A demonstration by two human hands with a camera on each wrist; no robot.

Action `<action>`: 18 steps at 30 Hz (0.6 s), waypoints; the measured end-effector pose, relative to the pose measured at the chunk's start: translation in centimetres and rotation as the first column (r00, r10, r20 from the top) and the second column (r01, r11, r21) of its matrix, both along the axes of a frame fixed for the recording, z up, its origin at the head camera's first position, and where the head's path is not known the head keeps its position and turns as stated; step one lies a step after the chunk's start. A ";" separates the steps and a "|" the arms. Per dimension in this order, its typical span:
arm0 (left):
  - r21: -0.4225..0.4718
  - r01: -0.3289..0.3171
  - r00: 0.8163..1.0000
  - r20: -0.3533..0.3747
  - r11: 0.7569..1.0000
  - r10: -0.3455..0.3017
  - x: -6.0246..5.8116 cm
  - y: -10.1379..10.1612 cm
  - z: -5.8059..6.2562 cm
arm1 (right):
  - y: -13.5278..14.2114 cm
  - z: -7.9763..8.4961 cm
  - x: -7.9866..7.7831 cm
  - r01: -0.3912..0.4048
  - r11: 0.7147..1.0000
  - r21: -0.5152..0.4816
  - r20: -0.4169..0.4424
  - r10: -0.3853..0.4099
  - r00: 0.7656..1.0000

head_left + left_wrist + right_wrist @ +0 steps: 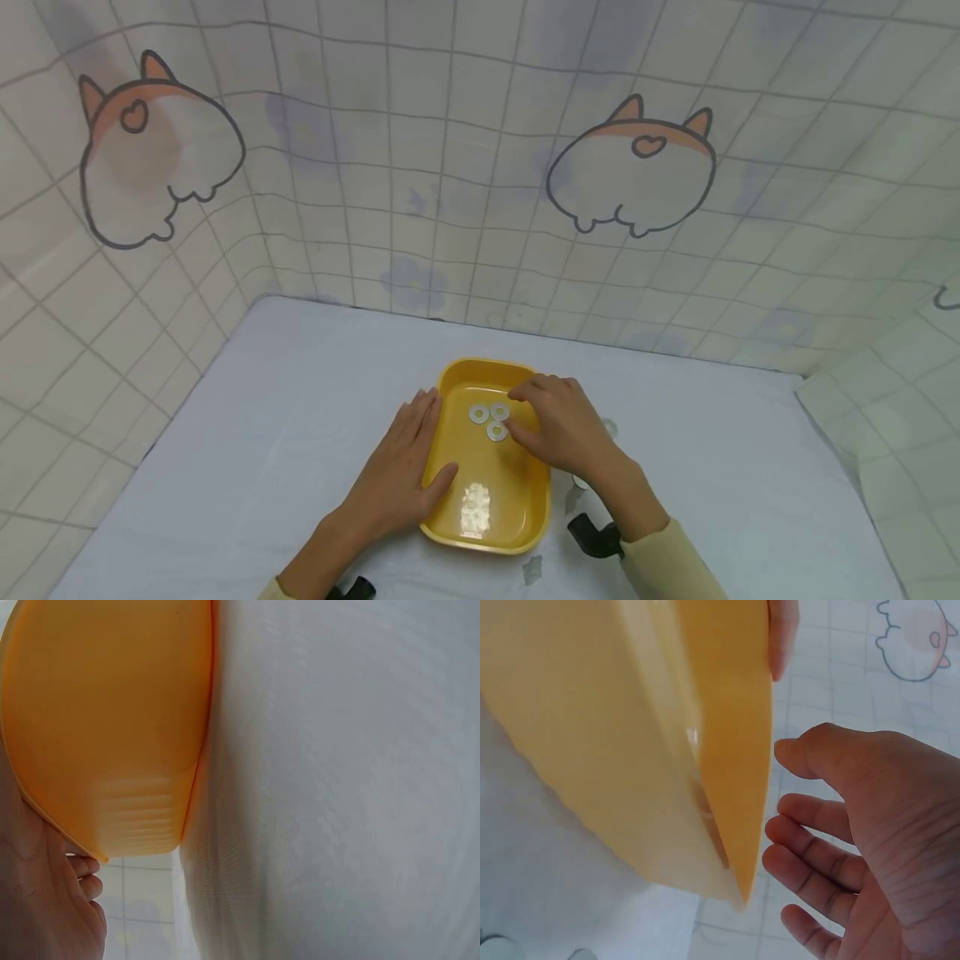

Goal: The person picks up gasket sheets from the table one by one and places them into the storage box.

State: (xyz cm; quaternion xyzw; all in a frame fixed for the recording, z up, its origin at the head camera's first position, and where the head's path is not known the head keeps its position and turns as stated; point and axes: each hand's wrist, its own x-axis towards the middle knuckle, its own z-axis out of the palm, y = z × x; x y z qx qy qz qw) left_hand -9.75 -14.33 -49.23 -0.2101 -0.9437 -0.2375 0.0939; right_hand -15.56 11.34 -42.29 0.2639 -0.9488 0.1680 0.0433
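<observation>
A yellow plastic tray (487, 492) with rounded corners lies on the white-covered table. Three flat metal washers (497, 431) sit close together on its floor, toward the far half. My left hand (401, 475) rests along the tray's left rim, fingers straight and thumb reaching over the edge; the left wrist view shows this hand (52, 900) against the outer wall. Over the right rim hovers my right hand (566, 425), thumb and fingers apart with nothing between them, as the right wrist view also shows. Beside the tray, right of it, another washer (610, 427) is partly hidden by that hand.
Another round piece (580, 482) peeks out under the right forearm. Grey patches (532, 570) mark the cloth near the tray's lower right corner. Black wrist-worn devices (594, 536) sit by both sleeves. A tile-patterned curtain (465, 192) encloses the table's back and sides.
</observation>
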 end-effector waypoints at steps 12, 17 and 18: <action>-0.012 -0.002 1.000 0.031 1.000 0.003 0.0 -0.3 -0.1 | 2.1 -0.2 1.2 0.115 0.993 -0.017 0.058 -0.114 0.992; -0.009 0.004 1.000 0.028 1.000 -0.004 -0.1 -0.2 0.0 | 3.2 -0.3 1.8 0.137 0.990 -0.034 0.050 -0.136 0.989; -0.009 0.005 1.000 0.031 1.000 -0.004 -0.1 -0.1 0.0 | 3.4 -0.3 1.9 0.143 0.989 -0.037 0.049 -0.141 0.989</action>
